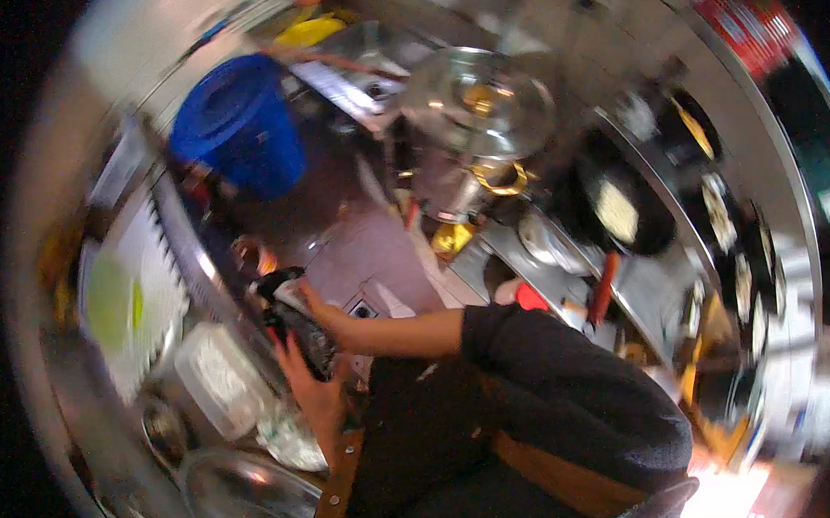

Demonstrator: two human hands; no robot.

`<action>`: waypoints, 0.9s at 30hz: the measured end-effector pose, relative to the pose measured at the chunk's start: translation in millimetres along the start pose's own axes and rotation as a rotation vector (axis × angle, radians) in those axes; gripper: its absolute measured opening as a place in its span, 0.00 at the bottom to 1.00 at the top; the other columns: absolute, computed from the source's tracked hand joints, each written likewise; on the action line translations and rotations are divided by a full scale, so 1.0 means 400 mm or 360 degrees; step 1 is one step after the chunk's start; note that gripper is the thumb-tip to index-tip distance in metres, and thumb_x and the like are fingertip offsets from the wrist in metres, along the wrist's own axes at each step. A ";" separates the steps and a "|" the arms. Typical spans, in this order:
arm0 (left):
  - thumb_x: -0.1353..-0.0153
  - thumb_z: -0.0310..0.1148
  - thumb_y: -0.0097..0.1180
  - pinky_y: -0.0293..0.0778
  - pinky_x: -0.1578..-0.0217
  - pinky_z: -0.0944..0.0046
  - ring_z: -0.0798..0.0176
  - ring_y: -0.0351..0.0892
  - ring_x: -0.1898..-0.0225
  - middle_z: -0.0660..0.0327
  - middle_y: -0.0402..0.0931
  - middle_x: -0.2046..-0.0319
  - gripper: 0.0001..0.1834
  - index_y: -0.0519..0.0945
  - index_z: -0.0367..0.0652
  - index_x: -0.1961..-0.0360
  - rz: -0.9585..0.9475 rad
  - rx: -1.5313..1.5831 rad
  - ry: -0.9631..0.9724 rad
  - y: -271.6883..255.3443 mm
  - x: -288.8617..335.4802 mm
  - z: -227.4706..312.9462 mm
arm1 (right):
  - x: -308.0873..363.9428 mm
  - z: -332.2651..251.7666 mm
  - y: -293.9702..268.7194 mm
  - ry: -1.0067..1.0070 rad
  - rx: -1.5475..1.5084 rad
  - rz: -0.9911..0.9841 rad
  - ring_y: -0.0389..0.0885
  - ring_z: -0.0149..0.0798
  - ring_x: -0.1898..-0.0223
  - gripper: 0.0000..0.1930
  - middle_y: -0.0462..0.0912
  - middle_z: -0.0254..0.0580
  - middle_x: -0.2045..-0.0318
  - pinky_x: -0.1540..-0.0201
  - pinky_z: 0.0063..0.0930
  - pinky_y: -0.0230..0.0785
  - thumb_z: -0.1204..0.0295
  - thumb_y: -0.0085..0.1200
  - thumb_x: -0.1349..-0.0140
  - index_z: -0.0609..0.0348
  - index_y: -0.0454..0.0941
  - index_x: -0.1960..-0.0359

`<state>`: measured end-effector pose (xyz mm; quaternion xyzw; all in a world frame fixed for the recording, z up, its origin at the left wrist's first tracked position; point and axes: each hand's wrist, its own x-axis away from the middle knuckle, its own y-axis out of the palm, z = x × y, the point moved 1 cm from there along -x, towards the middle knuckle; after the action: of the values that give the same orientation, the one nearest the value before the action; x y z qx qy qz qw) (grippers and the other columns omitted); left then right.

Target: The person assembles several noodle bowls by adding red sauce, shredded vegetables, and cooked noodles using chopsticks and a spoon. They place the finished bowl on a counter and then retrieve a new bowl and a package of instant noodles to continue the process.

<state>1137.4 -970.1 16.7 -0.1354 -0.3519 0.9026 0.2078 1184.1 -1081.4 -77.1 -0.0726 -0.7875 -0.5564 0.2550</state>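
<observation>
Both my hands are at a dark, shiny object (309, 339) with pale grey patches, in front of my body. Blur hides its exact kind. My left hand (317, 393) grips it from the lower side, with the fingers along its edge. My right hand (323, 311) comes across from the right and holds its upper end, near a black part. A white plastic tub (218, 379) stands just left of my hands on the metal counter. Beside the tub lies a crumpled clear plastic bag (291, 440).
A blue bin (276, 149) stands on the floor ahead. Further right are a large lidded steel pot (453, 179) with gold handles and a black wok (649, 216) with pale food. A white rack (141, 248) and a round metal bowl (249, 498) are at left.
</observation>
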 end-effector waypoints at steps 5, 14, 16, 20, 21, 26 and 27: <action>0.38 0.39 0.62 0.71 0.47 0.57 0.49 0.70 0.41 0.45 0.63 0.36 0.32 0.68 0.31 0.39 0.0138 -0.0128 0.0209 0.025 -0.229 -0.057 | -0.059 -0.143 0.044 -0.0302 0.0487 0.0684 0.69 0.32 0.54 0.36 0.77 0.35 0.59 0.48 0.28 0.58 0.27 0.36 0.41 0.46 0.76 0.59; 0.32 0.39 0.56 0.69 0.51 0.63 0.62 0.75 0.55 0.50 0.78 0.54 0.25 0.72 0.26 0.45 -0.0158 0.0784 -0.0527 0.044 -0.500 -0.025 | -0.196 -0.379 -0.072 -0.0731 -0.0123 0.0209 0.78 0.40 0.52 0.37 0.81 0.40 0.56 0.47 0.35 0.70 0.34 0.29 0.32 0.55 0.78 0.52; 0.33 0.41 0.59 0.69 0.51 0.64 0.63 0.75 0.56 0.52 0.78 0.58 0.26 0.72 0.25 0.48 -0.0198 0.0874 -0.0372 0.066 -0.545 -0.006 | -0.162 -0.440 -0.031 -0.0805 -0.0083 0.0102 0.83 0.43 0.60 0.36 0.81 0.46 0.54 0.54 0.36 0.77 0.35 0.40 0.36 0.57 0.73 0.46; 0.34 0.39 0.60 0.68 0.61 0.70 0.72 0.72 0.64 0.64 0.75 0.69 0.22 0.75 0.29 0.51 -0.0416 0.1065 -0.0261 0.081 -0.718 0.052 | -0.254 -0.567 -0.055 -0.0840 0.0078 -0.0003 0.79 0.41 0.49 0.38 0.76 0.39 0.43 0.45 0.36 0.73 0.35 0.43 0.37 0.53 0.65 0.37; 0.33 0.37 0.58 0.68 0.63 0.71 0.73 0.71 0.66 0.65 0.74 0.71 0.20 0.75 0.30 0.50 -0.0301 0.1008 -0.0256 0.071 -0.767 0.079 | -0.254 -0.611 -0.015 -0.0744 0.0008 0.0140 0.80 0.40 0.52 0.37 0.78 0.39 0.49 0.49 0.35 0.74 0.34 0.43 0.37 0.52 0.69 0.40; 0.32 0.38 0.56 0.69 0.67 0.71 0.73 0.72 0.69 0.61 0.78 0.67 0.25 0.73 0.27 0.44 0.0116 0.0846 -0.0263 0.033 -1.063 0.149 | -0.332 -0.784 -0.076 -0.0478 -0.0160 0.0108 0.77 0.35 0.70 0.30 0.76 0.36 0.69 0.66 0.32 0.73 0.38 0.43 0.34 0.53 0.74 0.52; 0.31 0.40 0.55 0.69 0.71 0.70 0.72 0.72 0.73 0.65 0.77 0.70 0.24 0.75 0.28 0.46 0.0239 0.0955 -0.0166 0.044 -1.153 0.127 | -0.348 -0.805 -0.094 -0.0493 -0.0221 -0.0017 0.78 0.35 0.69 0.30 0.77 0.37 0.69 0.65 0.33 0.73 0.39 0.43 0.35 0.54 0.74 0.52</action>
<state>1517.2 -1228.4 86.3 -0.0472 -0.0690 0.9847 0.1530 1392.2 -1365.6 -95.1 -0.1707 -0.7773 -0.5931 0.1220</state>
